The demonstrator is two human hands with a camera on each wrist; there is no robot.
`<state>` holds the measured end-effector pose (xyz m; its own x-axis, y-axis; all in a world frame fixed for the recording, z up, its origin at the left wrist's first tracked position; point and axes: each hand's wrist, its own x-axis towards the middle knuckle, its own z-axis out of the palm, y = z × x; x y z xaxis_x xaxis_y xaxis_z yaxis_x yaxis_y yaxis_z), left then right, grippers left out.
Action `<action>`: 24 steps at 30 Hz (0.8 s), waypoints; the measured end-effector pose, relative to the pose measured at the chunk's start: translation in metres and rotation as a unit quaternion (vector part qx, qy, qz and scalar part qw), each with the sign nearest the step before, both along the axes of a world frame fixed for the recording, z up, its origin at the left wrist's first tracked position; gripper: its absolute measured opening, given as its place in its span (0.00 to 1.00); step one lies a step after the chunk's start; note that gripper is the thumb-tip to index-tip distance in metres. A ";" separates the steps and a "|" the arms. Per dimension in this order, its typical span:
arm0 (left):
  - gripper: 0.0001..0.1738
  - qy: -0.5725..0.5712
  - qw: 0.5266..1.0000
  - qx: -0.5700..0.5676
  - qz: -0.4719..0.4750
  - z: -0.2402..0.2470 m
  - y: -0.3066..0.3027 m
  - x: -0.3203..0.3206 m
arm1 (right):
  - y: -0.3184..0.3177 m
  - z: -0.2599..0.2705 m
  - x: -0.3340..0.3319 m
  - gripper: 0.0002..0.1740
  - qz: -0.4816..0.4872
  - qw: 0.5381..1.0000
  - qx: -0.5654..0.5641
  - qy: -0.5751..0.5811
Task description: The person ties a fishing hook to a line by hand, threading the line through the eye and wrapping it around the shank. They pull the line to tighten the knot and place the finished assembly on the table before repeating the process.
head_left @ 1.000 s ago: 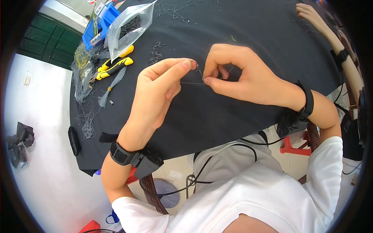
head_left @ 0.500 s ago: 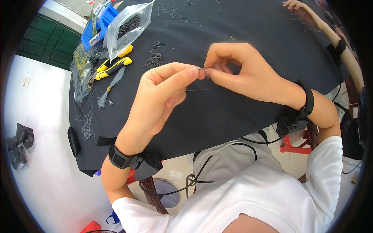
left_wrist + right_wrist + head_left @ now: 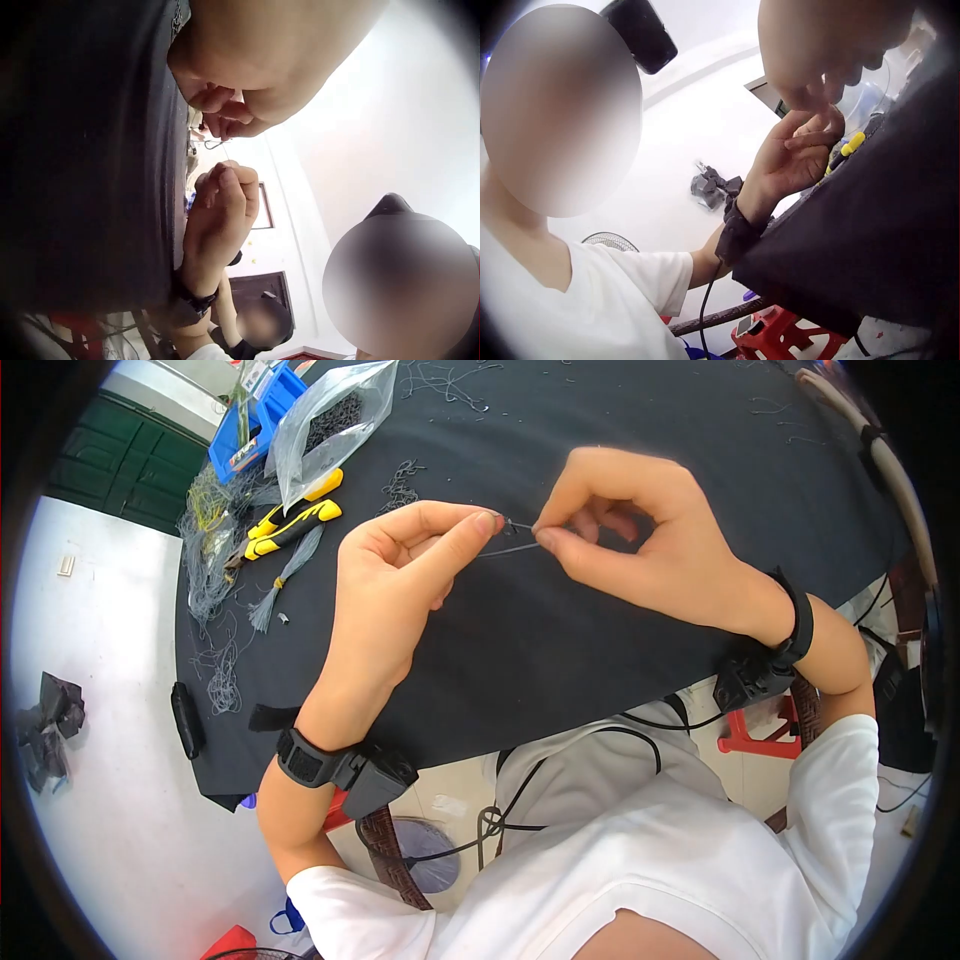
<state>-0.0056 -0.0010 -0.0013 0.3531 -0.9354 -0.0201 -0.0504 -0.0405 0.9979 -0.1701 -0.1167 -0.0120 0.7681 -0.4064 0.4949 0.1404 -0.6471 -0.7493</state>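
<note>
Over the black table, my left hand [image 3: 390, 580] pinches a small dark piece between thumb and forefinger, with a thin grey line [image 3: 522, 525] running from it. The tip of the dark piece [image 3: 508, 524] shows just past the fingertips, and most of it is covered. My right hand [image 3: 650, 545] pinches the line a short way to the right, its other fingers curled below. A second stretch of line passes lower between the hands. In the left wrist view a small loop of line [image 3: 214, 144] stands out between the two hands.
Yellow-and-black pliers [image 3: 295, 528] lie at the left beside bundles of grey line [image 3: 208, 575]. Behind them are a clear bag [image 3: 345, 450] of dark pieces and a blue bin [image 3: 240, 445]. A dark tangled pile [image 3: 402, 488] lies beyond my left hand. Another person's arm [image 3: 890, 470] is at far right.
My fingertips came together half a second ago and are now apart, with line stretched between them. The right hand has moved right. The other person's hand has drawn back at the upper right.
</note>
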 end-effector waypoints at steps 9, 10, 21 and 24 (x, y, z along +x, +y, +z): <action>0.06 -0.048 0.997 -0.052 -0.020 -0.001 0.004 -0.002 | 0.001 0.003 -0.001 0.05 -0.018 0.996 -0.086 -0.033; 0.06 -0.064 0.996 -0.053 -0.022 -0.001 0.004 -0.001 | 0.001 0.003 -0.001 0.05 -0.015 0.996 -0.086 -0.034; 0.05 -0.120 0.989 -0.076 -0.037 0.001 0.006 -0.002 | 0.003 0.004 -0.002 0.05 -0.021 0.998 -0.063 -0.015; 0.05 -0.113 0.986 -0.105 -0.059 -0.006 0.003 0.000 | 0.003 0.004 -0.002 0.05 -0.010 0.999 -0.036 0.005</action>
<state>-0.0060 0.0024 -0.0077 0.2142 -0.9454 0.2457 -0.2641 0.1861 0.9464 -0.1717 -0.1140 -0.0079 0.7653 -0.3858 0.5152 0.1187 -0.7022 -0.7020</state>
